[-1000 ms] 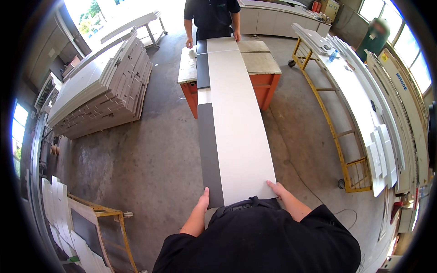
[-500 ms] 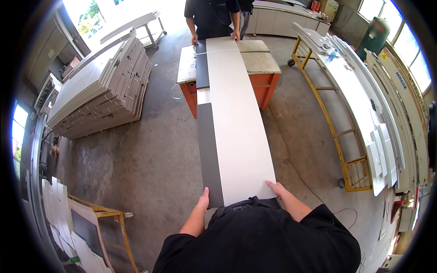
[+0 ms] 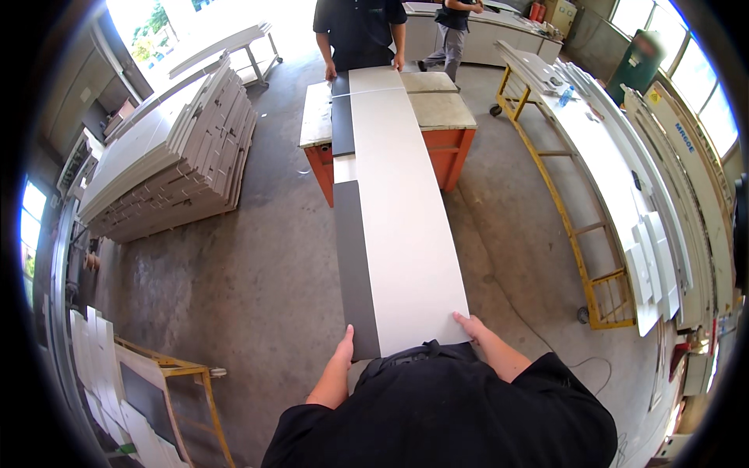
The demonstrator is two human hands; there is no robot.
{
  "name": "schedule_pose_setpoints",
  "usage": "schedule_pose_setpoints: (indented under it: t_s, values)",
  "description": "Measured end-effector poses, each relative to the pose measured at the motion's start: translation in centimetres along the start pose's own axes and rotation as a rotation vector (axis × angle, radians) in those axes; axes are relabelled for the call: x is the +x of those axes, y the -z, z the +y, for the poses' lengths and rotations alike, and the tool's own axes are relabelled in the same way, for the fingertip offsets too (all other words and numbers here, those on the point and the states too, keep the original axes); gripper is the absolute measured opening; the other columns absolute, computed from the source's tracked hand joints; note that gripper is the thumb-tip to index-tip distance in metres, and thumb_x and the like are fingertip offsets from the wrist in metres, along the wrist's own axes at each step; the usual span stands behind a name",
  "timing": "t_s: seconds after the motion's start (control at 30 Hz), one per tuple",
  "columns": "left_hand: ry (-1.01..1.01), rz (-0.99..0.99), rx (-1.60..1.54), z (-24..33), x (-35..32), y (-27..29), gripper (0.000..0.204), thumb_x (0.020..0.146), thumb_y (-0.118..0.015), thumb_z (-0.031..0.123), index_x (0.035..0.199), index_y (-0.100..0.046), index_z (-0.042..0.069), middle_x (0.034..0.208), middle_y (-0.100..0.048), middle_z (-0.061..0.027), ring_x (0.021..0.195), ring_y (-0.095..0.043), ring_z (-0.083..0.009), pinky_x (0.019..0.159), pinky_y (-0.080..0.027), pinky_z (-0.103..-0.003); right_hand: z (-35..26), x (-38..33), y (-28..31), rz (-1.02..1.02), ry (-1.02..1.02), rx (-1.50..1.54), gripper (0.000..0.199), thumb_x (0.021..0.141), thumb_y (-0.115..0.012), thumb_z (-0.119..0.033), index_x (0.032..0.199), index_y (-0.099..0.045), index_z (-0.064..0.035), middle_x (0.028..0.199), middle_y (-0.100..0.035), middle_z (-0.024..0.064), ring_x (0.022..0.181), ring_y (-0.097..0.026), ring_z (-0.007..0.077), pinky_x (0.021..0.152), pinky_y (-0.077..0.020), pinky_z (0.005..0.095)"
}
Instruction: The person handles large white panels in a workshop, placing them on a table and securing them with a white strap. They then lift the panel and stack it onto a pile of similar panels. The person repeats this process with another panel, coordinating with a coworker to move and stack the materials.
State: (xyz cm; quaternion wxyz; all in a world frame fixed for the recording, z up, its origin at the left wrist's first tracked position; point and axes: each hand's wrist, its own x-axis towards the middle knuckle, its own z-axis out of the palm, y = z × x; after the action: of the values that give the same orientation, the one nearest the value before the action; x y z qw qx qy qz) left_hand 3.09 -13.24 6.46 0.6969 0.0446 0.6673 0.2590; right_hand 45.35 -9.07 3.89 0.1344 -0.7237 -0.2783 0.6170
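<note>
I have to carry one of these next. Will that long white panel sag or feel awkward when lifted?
The long white panel looks stiff: it spans flat from the orange table to the left hand and right hand. Probably heavy and unwieldy, since a second person is at its far end.

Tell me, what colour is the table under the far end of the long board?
Orange sides with a pale, worn top: the table shows best in the head view, under the long board.
</note>
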Motion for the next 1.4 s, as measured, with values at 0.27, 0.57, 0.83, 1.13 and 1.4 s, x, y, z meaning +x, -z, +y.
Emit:
schedule_pose_setpoints:
  t_s: [0.27, 0.57, 0.83, 1.13, 1.4]
  values:
    - [-0.007, -0.048, -0.181, -2.2, 1.8, 1.7, 0.070, 0.095, -0.056, 0.059, 0.139, -0.054, 0.004, 0.136, -0.061, -0.0086, 0.123, -0.058, -0.0255, 0.102, -0.044, -0.043, -1.2, -1.7, -0.1, 0.026, 0.013, -0.034, 0.077, 0.090, -0.063, -0.062, 0.128, -0.060, 0.0052, 0.118, -0.068, 0.0201, 0.103, -0.067, 0.0302, 0.084, -0.0530, 0.0423]
    - [-0.008, -0.015, -0.111, -2.0, 1.5, 1.2, 0.069, 0.096, -0.055, 0.059, 0.139, -0.054, 0.004, 0.137, -0.060, -0.0086, 0.123, -0.057, -0.0255, 0.102, -0.044, -0.041, 0.0, -0.4, 0.0, -0.005, 0.032, -0.007, 0.077, 0.089, -0.064, -0.062, 0.128, -0.061, 0.0043, 0.118, -0.068, 0.0193, 0.104, -0.067, 0.0297, 0.084, -0.0531, 0.0427]
    - [0.000, -0.022, -0.085, -1.6, 1.1, 0.7, 0.070, 0.098, -0.051, 0.059, 0.140, -0.053, 0.003, 0.137, -0.060, -0.0095, 0.124, -0.057, -0.0252, 0.103, -0.044, -0.041, -0.1, -0.3, 0.2, -0.008, 0.009, -0.018, 0.077, 0.089, -0.063, -0.064, 0.127, -0.062, 0.0026, 0.118, -0.068, 0.0194, 0.105, -0.067, 0.0302, 0.084, -0.0528, 0.0428]
    - [-0.026, -0.033, -0.040, -1.2, 0.1, 0.4, 0.075, 0.097, -0.051, 0.062, 0.143, -0.049, 0.003, 0.141, -0.056, -0.0112, 0.129, -0.053, -0.0296, 0.106, -0.040, -0.049, -0.9, -1.4, 0.0, 0.013, 0.013, -0.055, 0.077, 0.088, -0.061, -0.066, 0.124, -0.064, 0.0018, 0.113, -0.069, 0.0178, 0.092, -0.068, 0.0284, 0.071, -0.0528, 0.0429]
    - [-0.040, 0.024, 0.031, -0.9, -0.5, 0.0, 0.075, 0.099, -0.046, 0.062, 0.141, -0.051, 0.000, 0.136, -0.061, -0.0117, 0.122, -0.059, -0.0264, 0.101, -0.047, -0.041, -1.1, -1.5, 0.0, 0.033, -0.016, -0.099, 0.081, 0.086, -0.063, -0.068, 0.126, -0.063, 0.0021, 0.113, -0.069, 0.0187, 0.095, -0.068, 0.0291, 0.073, -0.0526, 0.0423]
